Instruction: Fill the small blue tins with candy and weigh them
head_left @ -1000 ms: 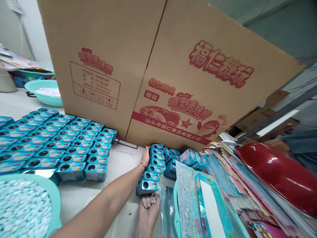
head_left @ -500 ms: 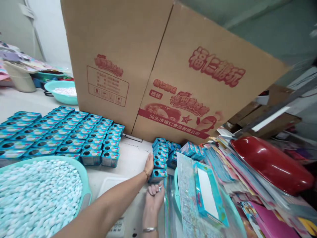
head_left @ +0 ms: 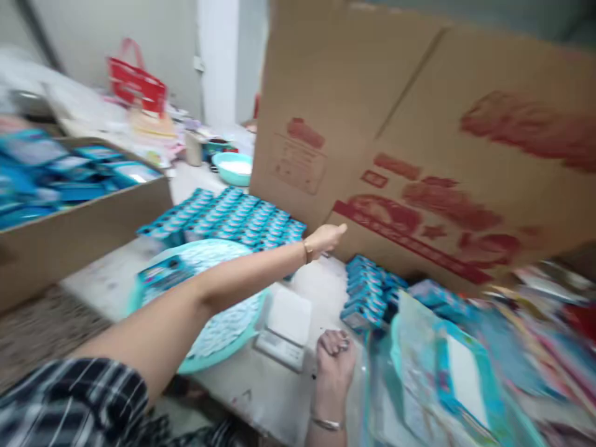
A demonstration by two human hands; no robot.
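My left hand, blurred, stretches across the table in front of the big printed carton. Its fingers are mostly hidden, and it hovers between a large block of small blue boxes and a shorter group of the same boxes. Low on the table, beside a white scale, my right hand is closed in a fist; what it holds is too small to make out. Under my left forearm stands a turquoise basin full of pale blue candies, with a blue box on top.
An open cardboard box of blue packs stands at the left. Right of my fist, a clear bag and a blue carton lie over another turquoise basin. A small bowl and a red bag are farther back.
The view has swung left. My left hand has left the side of the shorter box group and moved up and left towards the carton. My right hand stays closed near the scale.
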